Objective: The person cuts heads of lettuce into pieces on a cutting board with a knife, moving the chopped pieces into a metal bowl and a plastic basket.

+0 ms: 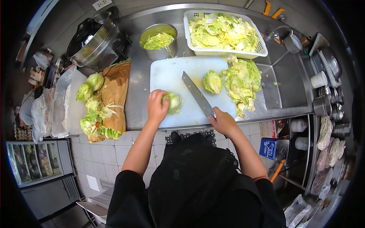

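Note:
My left hand is curled against the side of a pale green lettuce piece on the white cutting board. In my right hand is the handle of a large kitchen knife, its broad blade slanting up and left over the board. The blade is apart from the lettuce on both sides. Another trimmed lettuce head sits to the right of the blade. A heap of loose outer lettuce leaves spreads over the board's right edge onto the steel.
A white basket of lettuce leaves and a steel pot of shredded lettuce stand behind the board. On the left are whole lettuces and a brown paper bag. A steel sink lies on the right.

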Demonstrator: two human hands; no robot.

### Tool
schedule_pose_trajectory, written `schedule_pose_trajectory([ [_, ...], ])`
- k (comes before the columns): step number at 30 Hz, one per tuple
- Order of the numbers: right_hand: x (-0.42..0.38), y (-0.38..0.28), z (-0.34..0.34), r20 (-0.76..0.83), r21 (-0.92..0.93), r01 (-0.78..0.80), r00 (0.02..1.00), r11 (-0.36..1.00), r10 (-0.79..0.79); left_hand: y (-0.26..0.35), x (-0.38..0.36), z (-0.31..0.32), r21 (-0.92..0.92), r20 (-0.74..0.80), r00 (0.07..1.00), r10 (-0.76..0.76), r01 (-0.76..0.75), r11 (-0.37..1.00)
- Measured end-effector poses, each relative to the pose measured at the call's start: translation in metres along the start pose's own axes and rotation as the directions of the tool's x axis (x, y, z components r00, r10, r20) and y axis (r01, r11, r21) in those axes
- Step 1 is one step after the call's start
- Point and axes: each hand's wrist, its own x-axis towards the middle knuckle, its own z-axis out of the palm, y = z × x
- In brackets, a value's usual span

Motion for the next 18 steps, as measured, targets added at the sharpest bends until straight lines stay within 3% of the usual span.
schedule_pose_trajectory([
  [3,0.004,-0.007,-0.005,-0.035,-0.033,-0.022,0.999,0.999,0.021,-0.016,0.007,0.033,-0.046,-0.079,0.996,0.052,-0.056,0.997],
  [6,0.000,-0.019,-0.014,-0.012,-0.151,0.000,1.000,0.989,-0.002,-0.027,0.019,0.037,-0.038,-0.010,0.987,0.163,-0.163,0.986],
  [7,0.000,-0.025,-0.019,-0.029,-0.187,0.074,0.996,0.980,-0.081,-0.028,0.021,0.037,-0.034,-0.012,0.981,0.192,-0.192,0.981],
  [11,0.006,-0.040,-0.035,-0.040,-0.312,0.261,0.957,0.913,-0.287,-0.024,0.021,0.034,-0.019,0.026,0.985,0.173,-0.173,0.985],
  [18,0.041,-0.045,-0.016,0.024,-0.286,0.297,0.953,0.911,-0.303,-0.022,0.020,0.033,0.029,0.054,0.987,0.149,-0.151,0.988],
])
